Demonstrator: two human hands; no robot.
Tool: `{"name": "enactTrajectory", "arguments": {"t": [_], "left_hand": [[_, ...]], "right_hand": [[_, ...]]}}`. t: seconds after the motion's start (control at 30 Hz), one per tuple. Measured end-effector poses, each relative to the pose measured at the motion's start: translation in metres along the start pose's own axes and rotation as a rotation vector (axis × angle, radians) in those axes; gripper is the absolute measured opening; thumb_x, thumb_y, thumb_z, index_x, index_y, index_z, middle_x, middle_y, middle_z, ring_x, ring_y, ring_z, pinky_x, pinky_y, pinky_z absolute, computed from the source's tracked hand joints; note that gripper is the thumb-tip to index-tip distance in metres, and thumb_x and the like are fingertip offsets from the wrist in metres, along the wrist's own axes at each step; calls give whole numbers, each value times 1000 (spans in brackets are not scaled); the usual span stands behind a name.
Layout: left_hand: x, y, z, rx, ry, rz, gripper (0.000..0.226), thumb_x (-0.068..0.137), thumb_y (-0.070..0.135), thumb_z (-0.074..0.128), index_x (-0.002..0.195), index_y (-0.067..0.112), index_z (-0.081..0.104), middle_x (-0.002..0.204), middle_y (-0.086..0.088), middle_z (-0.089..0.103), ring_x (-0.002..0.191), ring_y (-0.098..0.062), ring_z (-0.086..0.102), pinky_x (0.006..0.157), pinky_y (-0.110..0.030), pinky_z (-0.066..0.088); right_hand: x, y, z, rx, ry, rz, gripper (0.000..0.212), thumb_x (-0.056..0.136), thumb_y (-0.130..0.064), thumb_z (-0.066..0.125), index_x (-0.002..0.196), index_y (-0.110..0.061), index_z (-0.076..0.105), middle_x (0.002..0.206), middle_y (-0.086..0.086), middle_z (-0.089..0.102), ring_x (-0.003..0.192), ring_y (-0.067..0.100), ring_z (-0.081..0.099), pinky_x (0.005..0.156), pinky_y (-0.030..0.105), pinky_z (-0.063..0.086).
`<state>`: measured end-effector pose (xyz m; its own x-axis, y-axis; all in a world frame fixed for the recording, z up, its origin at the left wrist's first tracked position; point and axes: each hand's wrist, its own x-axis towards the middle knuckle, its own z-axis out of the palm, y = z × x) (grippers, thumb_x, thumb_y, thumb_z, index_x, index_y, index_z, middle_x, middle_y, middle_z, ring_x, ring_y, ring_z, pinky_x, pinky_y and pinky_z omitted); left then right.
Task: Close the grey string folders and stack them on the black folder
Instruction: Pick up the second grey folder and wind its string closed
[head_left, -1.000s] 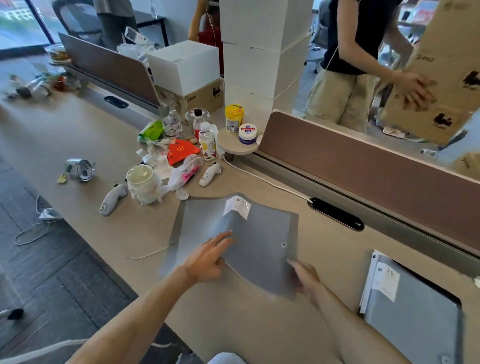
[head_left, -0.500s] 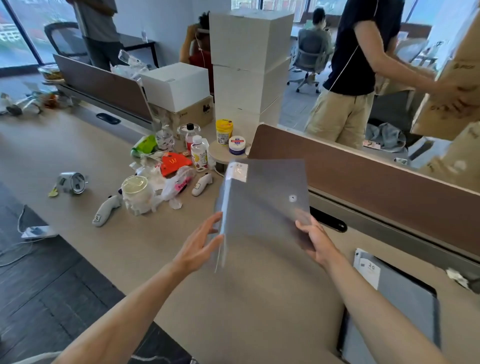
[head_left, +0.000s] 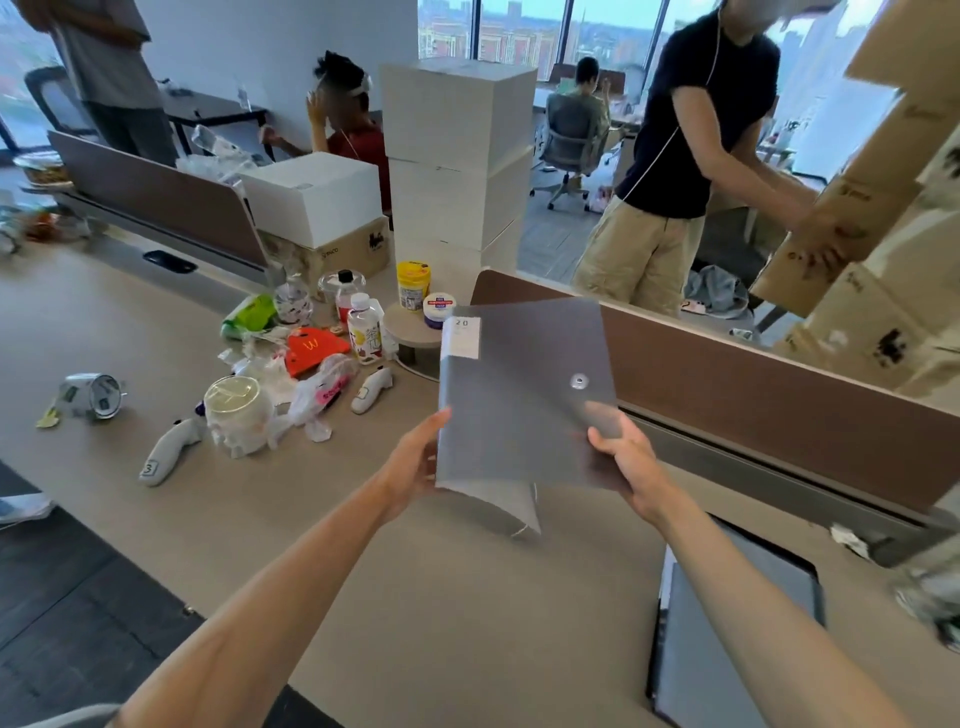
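A grey string folder (head_left: 519, 395) is held upright above the desk, its white "20" label at the top left and a round button on its face. My left hand (head_left: 415, 462) grips its lower left edge and my right hand (head_left: 623, 457) its lower right corner. A flap curls out below the folder's bottom edge. At the lower right of the desk lies another grey folder (head_left: 727, 634) on top of the black folder (head_left: 810, 566), whose dark rim shows around it.
Clutter fills the desk's left: a white controller (head_left: 166, 452), a plastic cup (head_left: 234, 410), bottles, wrappers, jars. A brown divider (head_left: 753, 384) runs behind the folder. White boxes (head_left: 457, 156) stand stacked behind it. A person in a dark shirt handles cardboard boxes (head_left: 883, 208) at the right.
The grey folder went from lying flat on the desk to being lifted upright in both hands. The view has tilted upward.
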<state>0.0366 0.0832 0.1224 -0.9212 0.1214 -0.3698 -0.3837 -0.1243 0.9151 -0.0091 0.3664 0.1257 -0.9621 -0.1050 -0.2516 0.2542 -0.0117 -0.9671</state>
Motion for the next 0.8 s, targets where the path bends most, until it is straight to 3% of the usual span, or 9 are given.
{"name": "enactTrajectory", "arguments": {"t": [0.1, 0.17, 0.23, 0.3, 0.37, 0.47, 0.6, 0.7, 0.8], "left_hand": [[5, -2, 0, -47, 21, -5, 45, 86, 38, 64, 125, 17, 57, 116, -7, 69, 105, -27, 67, 90, -46, 54], [5, -1, 0, -82, 40, 12, 41, 87, 21, 64, 126, 11, 55, 112, -10, 70, 97, -26, 68, 75, -37, 58], [4, -2, -3, -140, 59, 17, 39, 86, 13, 62, 124, 10, 55, 111, -13, 69, 90, -27, 68, 65, -34, 58], [4, -4, -7, -191, 37, 12, 41, 83, 10, 63, 123, 12, 55, 113, -15, 68, 92, -30, 67, 68, -37, 57], [4, -8, -12, -200, -4, 8, 46, 78, 10, 66, 122, 13, 55, 113, -15, 69, 93, -30, 68, 71, -39, 57], [3, -15, -17, -187, -70, -14, 51, 69, 13, 67, 119, 16, 55, 111, -15, 69, 90, -30, 69, 70, -39, 57], [8, -37, -32, -199, -68, -55, 56, 67, 12, 67, 121, 14, 54, 114, -19, 66, 92, -34, 67, 73, -42, 57], [13, -59, -45, -205, -31, -102, 58, 65, 13, 69, 120, 13, 54, 109, -18, 68, 90, -34, 67, 74, -44, 56], [16, -79, -58, -183, 1, -154, 56, 63, 12, 70, 117, 15, 56, 106, -18, 69, 91, -36, 67, 79, -49, 56]], "right_hand": [[-5, 0, 4, -108, -23, -15, 28, 95, -9, 53, 113, -30, 60, 94, 1, 76, 61, 7, 65, 61, 26, 55], [-7, 6, 4, -159, -29, -11, 25, 92, -12, 59, 114, -23, 62, 102, 2, 73, 75, 10, 69, 66, 26, 55], [-9, 13, 6, -244, -13, -18, 24, 86, -25, 69, 109, -21, 65, 113, 4, 70, 95, 14, 68, 81, 29, 54], [-7, 25, 5, -376, 34, -34, 47, 73, -49, 75, 112, -26, 63, 125, 2, 58, 112, 16, 59, 98, 35, 48], [-9, 31, 7, -404, 54, -24, 63, 74, -48, 74, 128, -27, 51, 130, -6, 47, 118, 11, 49, 102, 33, 41], [-14, 37, 12, -247, -52, 14, 59, 83, -32, 72, 135, -23, 46, 128, -9, 57, 115, 8, 58, 93, 23, 48], [-12, 46, 13, -243, -62, 118, 35, 85, -26, 70, 116, -11, 60, 106, 3, 72, 86, 14, 71, 70, 19, 54], [-9, 56, 14, -407, -99, 209, 21, 88, -30, 66, 87, -9, 61, 75, 5, 57, 53, 12, 48, 48, 18, 41], [-4, 71, 15, -593, -142, 291, 27, 92, -27, 60, 70, -13, 54, 62, 1, 48, 45, 9, 38, 43, 18, 34]]}}
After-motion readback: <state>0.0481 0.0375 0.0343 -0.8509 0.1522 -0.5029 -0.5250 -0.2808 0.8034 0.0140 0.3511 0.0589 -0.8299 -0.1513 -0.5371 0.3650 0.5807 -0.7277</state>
